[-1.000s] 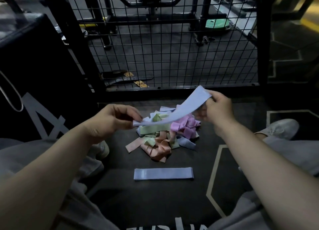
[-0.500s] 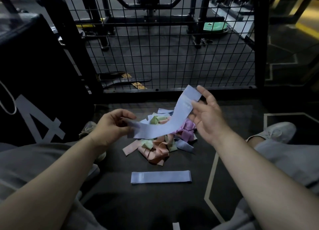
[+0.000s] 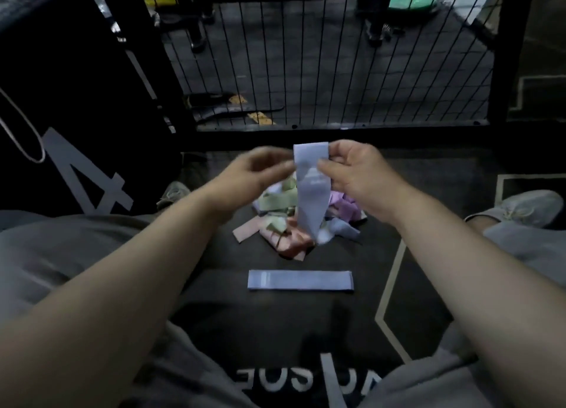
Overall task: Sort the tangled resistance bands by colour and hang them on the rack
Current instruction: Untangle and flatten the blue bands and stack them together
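A pale blue resistance band (image 3: 311, 199) hangs straight down over the pile, its lower end loose. My right hand (image 3: 355, 175) pinches its top end between thumb and fingers. Blurred by motion, my left hand (image 3: 254, 175) is level with that top end and reaches its left edge; whether it grips the band I cannot tell. Below lies the tangled pile of green, pink, purple and blue bands (image 3: 275, 224) on the dark floor mat. A second pale blue band (image 3: 300, 280) lies flat and straight, nearer to me than the pile.
A black wire-mesh panel (image 3: 337, 70) stands upright just beyond the pile. A large black box with a white "4" (image 3: 76, 101) is at the left. My legs and grey shoes (image 3: 520, 207) flank the pile on both sides.
The blue band was stretched slantwise between both hands; now it hangs vertically from my right hand. My left hand let go of the lower end and moved up towards the top.
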A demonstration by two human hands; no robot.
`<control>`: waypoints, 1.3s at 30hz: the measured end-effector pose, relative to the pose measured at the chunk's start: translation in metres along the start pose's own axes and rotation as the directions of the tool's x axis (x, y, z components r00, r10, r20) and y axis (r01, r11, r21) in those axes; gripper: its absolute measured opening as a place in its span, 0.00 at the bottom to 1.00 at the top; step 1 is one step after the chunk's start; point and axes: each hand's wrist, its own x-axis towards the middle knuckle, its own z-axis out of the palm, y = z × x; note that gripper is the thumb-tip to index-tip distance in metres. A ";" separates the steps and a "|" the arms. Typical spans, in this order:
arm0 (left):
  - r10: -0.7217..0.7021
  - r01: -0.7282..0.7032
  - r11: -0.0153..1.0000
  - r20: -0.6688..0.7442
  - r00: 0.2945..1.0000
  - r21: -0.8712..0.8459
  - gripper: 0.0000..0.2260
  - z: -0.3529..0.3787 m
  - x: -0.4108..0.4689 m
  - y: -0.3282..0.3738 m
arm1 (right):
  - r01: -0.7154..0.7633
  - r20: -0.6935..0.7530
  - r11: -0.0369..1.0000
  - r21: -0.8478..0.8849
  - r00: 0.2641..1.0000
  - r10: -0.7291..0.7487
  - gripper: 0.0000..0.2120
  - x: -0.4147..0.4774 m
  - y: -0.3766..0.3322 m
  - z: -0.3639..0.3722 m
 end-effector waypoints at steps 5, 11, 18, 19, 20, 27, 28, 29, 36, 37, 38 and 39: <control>0.035 -0.033 0.997 -0.025 0.999 0.069 0.07 0.015 0.011 0.014 | -0.024 0.073 0.976 -0.216 0.997 0.041 0.11 0.002 0.000 0.015; -0.053 0.058 0.998 -0.228 0.972 0.016 0.06 0.010 0.024 -0.002 | -0.157 0.318 0.943 -0.292 0.914 0.251 0.16 0.007 0.020 0.007; -0.361 0.292 0.932 -0.516 0.777 -0.213 0.05 -0.019 0.036 -0.080 | -0.336 0.349 0.738 -0.585 0.718 0.603 0.08 0.017 0.097 -0.005; -0.420 0.339 0.907 -0.510 0.750 -0.248 0.03 -0.020 0.035 -0.097 | -0.368 0.315 0.695 -0.617 0.695 0.647 0.08 0.019 0.108 -0.008; -0.501 0.413 0.866 -0.490 0.714 -0.283 0.05 -0.021 0.033 -0.114 | -0.400 0.276 0.651 -0.645 0.672 0.687 0.09 0.021 0.120 -0.010; -0.836 0.678 0.547 -0.360 0.413 -0.491 0.14 0.003 0.021 -0.220 | -0.612 0.010 0.461 -0.643 0.594 0.804 0.06 0.031 0.195 -0.029; -0.864 0.669 0.501 -0.362 0.350 -0.549 0.14 0.010 0.019 -0.229 | -0.653 -0.051 0.448 -0.610 0.597 0.800 0.06 0.032 0.205 -0.032; -0.887 0.657 0.459 -0.355 0.296 -0.599 0.14 0.017 0.018 -0.236 | -0.706 -0.104 0.435 -0.559 0.581 0.807 0.06 0.032 0.215 -0.035; -0.937 0.758 0.295 -0.331 0.110 -0.582 0.06 0.044 0.012 -0.280 | -0.806 -0.296 0.413 -0.423 0.554 0.778 0.12 0.026 0.274 -0.031; -0.933 0.772 0.297 -0.345 0.108 -0.562 0.07 0.045 0.011 -0.288 | -0.789 -0.316 0.422 -0.447 0.580 0.750 0.13 0.025 0.281 -0.030; -0.931 0.795 0.288 -0.351 0.101 -0.533 0.11 0.045 0.009 -0.296 | -0.782 -0.334 0.429 -0.452 0.594 0.731 0.15 0.023 0.287 -0.028; -0.924 0.829 0.287 -0.366 0.108 -0.480 0.14 0.045 0.006 -0.303 | -0.783 -0.350 0.429 -0.450 0.597 0.722 0.17 0.022 0.292 -0.027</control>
